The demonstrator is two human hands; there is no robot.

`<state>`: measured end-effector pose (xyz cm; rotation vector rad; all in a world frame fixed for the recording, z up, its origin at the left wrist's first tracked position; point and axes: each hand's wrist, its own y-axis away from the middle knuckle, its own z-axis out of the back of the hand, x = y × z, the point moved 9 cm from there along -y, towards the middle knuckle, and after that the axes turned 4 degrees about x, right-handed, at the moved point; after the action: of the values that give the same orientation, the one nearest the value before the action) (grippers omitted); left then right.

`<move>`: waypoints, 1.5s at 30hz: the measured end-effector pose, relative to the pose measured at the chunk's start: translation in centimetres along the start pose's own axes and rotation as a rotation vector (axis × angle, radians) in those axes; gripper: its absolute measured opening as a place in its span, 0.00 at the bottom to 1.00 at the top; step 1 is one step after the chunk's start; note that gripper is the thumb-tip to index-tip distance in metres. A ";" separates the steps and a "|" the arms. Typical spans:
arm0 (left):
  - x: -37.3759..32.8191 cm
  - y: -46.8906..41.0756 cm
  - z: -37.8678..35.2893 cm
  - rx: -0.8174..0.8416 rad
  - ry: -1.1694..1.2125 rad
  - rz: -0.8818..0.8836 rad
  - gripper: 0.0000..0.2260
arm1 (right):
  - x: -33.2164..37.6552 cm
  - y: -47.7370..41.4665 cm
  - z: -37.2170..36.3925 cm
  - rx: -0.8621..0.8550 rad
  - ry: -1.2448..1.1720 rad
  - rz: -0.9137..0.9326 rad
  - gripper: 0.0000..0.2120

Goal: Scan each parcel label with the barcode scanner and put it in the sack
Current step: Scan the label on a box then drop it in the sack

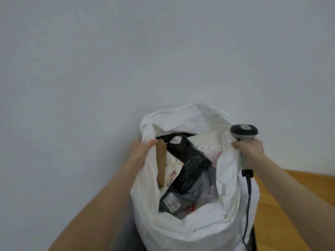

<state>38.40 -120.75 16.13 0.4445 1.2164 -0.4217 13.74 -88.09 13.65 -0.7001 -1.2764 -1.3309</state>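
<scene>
A white sack [183, 225] stands open below me, held wide at its mouth. My left hand [140, 148] grips the sack's left rim. My right hand [251, 148] holds the grey barcode scanner [243, 132] upright by its handle and pinches the right rim against it. The scanner's dark cable [248, 201] hangs down the sack's right side. Inside lie several parcels: a black mailer [183, 144] with a small white label, a brown cardboard parcel [161, 160] with a printed label, a grey mailer [183, 200] with a label, and a white one [208, 142] at the back.
A plain pale wall [126, 60] fills the upper view behind the sack. A wooden table top [290, 205] lies at the right, just beside the sack. A dark edge [253, 240] runs between the sack and the table.
</scene>
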 end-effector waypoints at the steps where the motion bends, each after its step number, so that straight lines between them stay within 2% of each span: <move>1: 0.0 0.0 0.1 -0.019 0.004 0.011 0.15 | 0.1 0.1 0.1 -0.009 -0.007 0.000 0.12; 4: -1.5 -0.1 0.8 -0.128 -0.015 -0.011 0.12 | 1.6 0.2 0.4 -0.048 -0.057 0.031 0.10; 7: -5.6 -1.1 2.2 -0.240 -0.063 -0.136 0.08 | 5.6 0.1 0.9 -0.088 -0.101 0.119 0.09; 9: -7.6 -1.9 2.9 -0.261 -0.128 -0.194 0.09 | 8.7 0.0 1.3 -0.107 -0.128 0.185 0.11; 11: -7.7 -2.5 2.8 -0.214 -0.145 -0.170 0.12 | 10.2 -0.1 1.4 -0.109 -0.109 0.211 0.11; 14: -6.3 -2.6 1.9 -0.139 -0.082 0.005 0.21 | 8.9 -0.5 1.3 -0.100 -0.006 0.178 0.09; 17: -5.3 -2.6 1.4 -0.066 -0.016 0.108 0.18 | 6.8 -0.6 1.0 -0.073 0.075 0.125 0.10; 20: -3.7 -2.3 1.3 0.010 0.000 0.134 0.14 | 4.7 -0.8 0.8 -0.035 0.113 0.038 0.16; 22: -3.3 -2.5 1.6 -0.043 -0.044 0.101 0.11 | 3.5 -0.8 0.7 -0.015 0.069 0.004 0.15; 24: -4.3 -2.5 2.4 -0.165 -0.073 0.025 0.09 | 3.6 -0.7 0.7 -0.017 -0.031 0.008 0.13; 29: -10.1 -2.9 4.8 -0.362 -0.040 -0.150 0.03 | 10.7 -0.8 1.8 -0.084 -0.255 0.169 0.07; 33: -13.0 -4.4 5.7 -0.372 0.036 -0.265 0.06 | 14.2 -1.1 1.9 -0.087 -0.366 0.245 0.10; 38: -11.3 -4.5 4.4 -0.392 0.052 -0.249 0.18 | 13.3 -1.7 1.3 -0.095 -0.393 0.214 0.07; 41: -14.7 -4.5 5.3 -0.408 0.062 -0.341 0.18 | 16.3 -1.7 2.2 -0.120 -0.411 0.313 0.11; 45: -14.8 -4.1 5.6 -0.472 0.068 -0.396 0.15 | 15.5 -2.0 2.7 -0.193 -0.298 0.359 0.07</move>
<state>36.31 -126.17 31.43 -0.1935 1.4237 -0.4391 7.85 -90.63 28.12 -1.2386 -1.1898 -1.0867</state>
